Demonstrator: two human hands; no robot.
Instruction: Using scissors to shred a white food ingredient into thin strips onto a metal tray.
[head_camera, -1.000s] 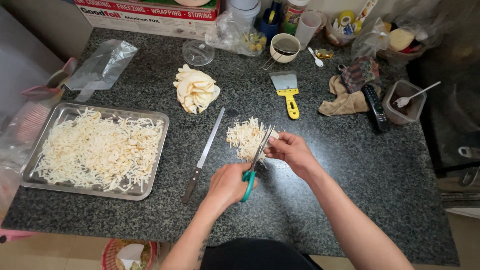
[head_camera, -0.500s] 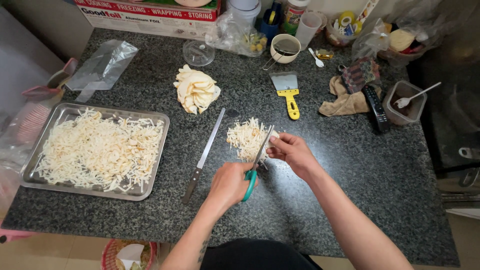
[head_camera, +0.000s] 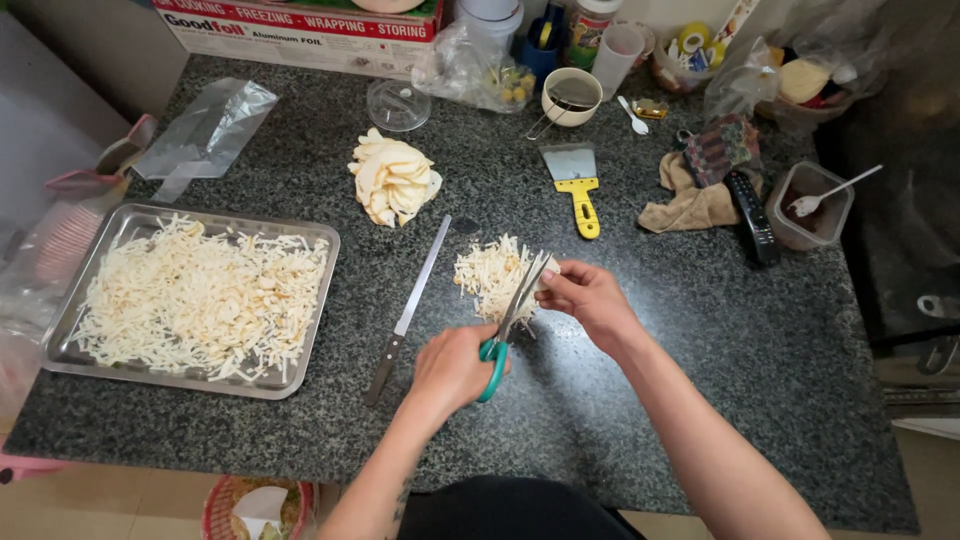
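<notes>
Head view: we grip green-handled scissors (head_camera: 505, 330) in our left hand (head_camera: 450, 368), blades over the shred pile (head_camera: 492, 275) mid-counter, while right-hand (head_camera: 590, 297) fingers pinch a pale piece there; knife (head_camera: 410, 305) and tray (head_camera: 190, 378) lie leftward.

head camera looks steeply down, close over the dark counter (head_camera: 640, 400)

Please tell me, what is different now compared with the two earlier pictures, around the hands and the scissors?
Little changed. The left hand keeps the green-handled scissors; the right hand keeps pinching a pale piece at the blades. The small heap of strips looks slightly fuller. Tray, long knife and scraper stayed put.
</notes>
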